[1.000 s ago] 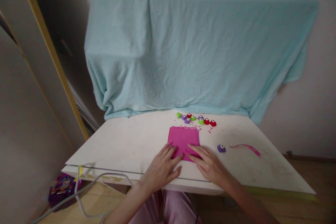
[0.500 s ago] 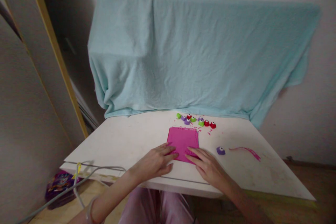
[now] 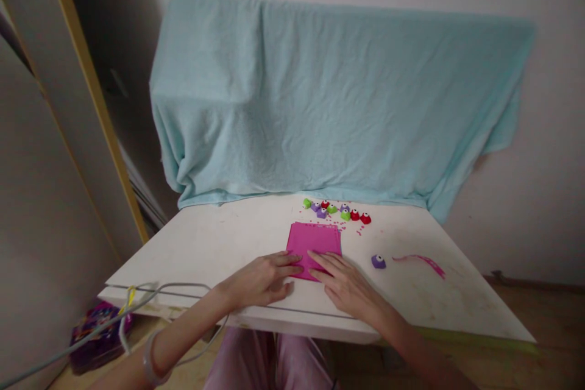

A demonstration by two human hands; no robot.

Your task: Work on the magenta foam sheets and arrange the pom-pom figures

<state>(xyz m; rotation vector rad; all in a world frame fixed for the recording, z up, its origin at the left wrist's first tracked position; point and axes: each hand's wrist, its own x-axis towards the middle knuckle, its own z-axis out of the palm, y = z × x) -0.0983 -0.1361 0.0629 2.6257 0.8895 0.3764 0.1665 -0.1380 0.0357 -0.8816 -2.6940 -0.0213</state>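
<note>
A stack of pink paper sheets lies flat near the table's front edge, with small punched marks along its far edge. My left hand rests with fingers stretched out on the stack's left side. From the right, my right hand lies over the paper, its fingers spread and pressing flat. Right of the stack sits a purple craft punch, with a strip of pink paper scrap beside it.
Several green, purple and red craft punches stand behind the stack among pink paper bits. A light blue cloth hangs behind the white table. A grey cable crosses the front left edge.
My right hand has slid left across the paper, closer to my left hand. The left hand stays on the stack's left side. The whole view has shifted slightly.
</note>
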